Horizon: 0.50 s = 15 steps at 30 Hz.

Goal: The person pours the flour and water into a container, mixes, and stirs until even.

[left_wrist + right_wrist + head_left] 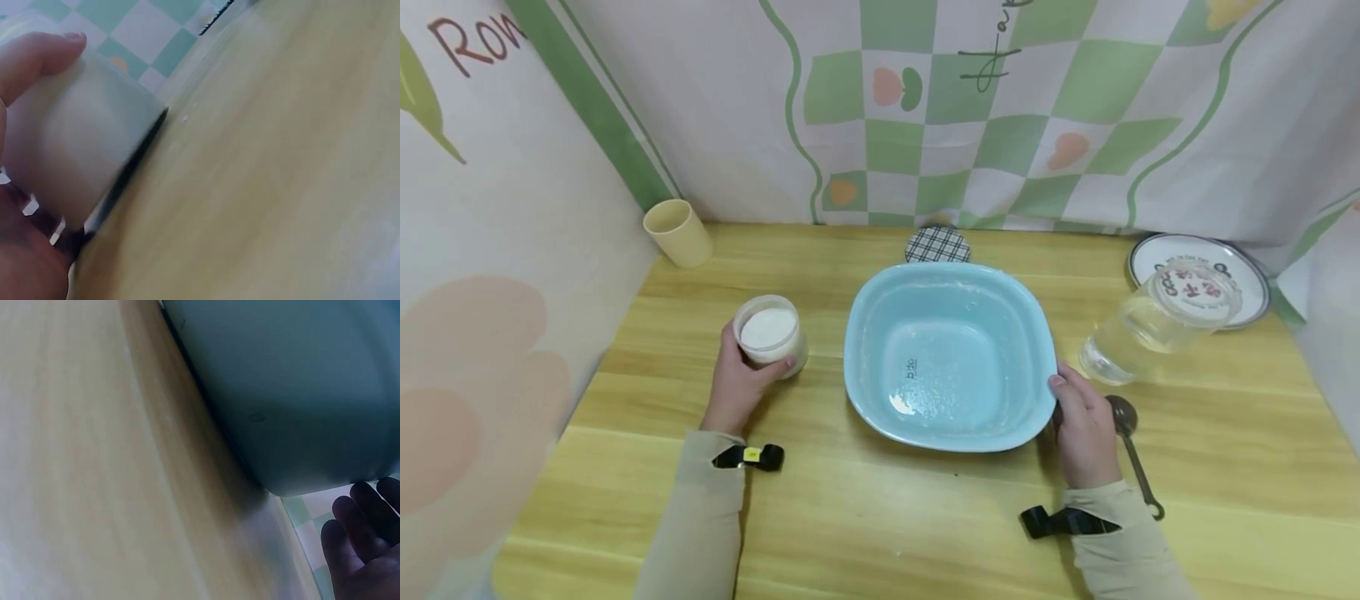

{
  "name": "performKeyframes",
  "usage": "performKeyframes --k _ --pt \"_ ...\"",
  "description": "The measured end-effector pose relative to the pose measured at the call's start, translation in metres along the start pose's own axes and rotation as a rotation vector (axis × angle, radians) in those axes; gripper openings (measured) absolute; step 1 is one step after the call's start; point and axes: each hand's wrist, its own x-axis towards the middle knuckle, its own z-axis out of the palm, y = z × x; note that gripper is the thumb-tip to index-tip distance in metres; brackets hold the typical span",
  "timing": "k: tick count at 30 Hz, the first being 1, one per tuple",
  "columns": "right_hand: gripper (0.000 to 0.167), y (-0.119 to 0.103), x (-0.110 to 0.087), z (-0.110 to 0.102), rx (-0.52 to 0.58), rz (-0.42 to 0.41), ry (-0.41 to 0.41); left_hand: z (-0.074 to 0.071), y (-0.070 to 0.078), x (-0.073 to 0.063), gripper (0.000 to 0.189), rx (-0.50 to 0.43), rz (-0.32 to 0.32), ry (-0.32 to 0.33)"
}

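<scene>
My left hand point(741, 379) is wrapped around a clear jar point(799, 354) of white powder point(767, 327), thumb across its near side. In the left wrist view the jar point(94, 119) is just at the tabletop; whether its base touches is unclear. A light-blue plastic basin point(859, 358) stands at the middle of the table, a wet shine on its floor. My right hand point(1086, 429) grips the basin's right rim, thumb on top. From the right wrist view, its fingers point(356, 528) are under the rim beside the basin's outer wall point(269, 394).
Right of the basin stand a lidded clear container point(1120, 342) and a white plate point(1251, 292). A dark spoon point(1138, 467) lies by my right hand. A beige cup point(679, 236) stands at the back left, a checked round coaster point(937, 244) behind the basin.
</scene>
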Motion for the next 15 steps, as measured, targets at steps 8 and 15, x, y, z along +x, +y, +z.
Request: performKeyframes --k 8,15 --pt "0.044 0.000 0.001 0.000 -0.013 -0.004 0.007 0.003 0.016 -0.006 0.101 0.073 0.064 -0.071" --pt "0.043 0.000 0.000 0.000 -0.024 0.014 0.017 0.007 0.032 -0.013 0.101 0.116 0.076 -0.125"
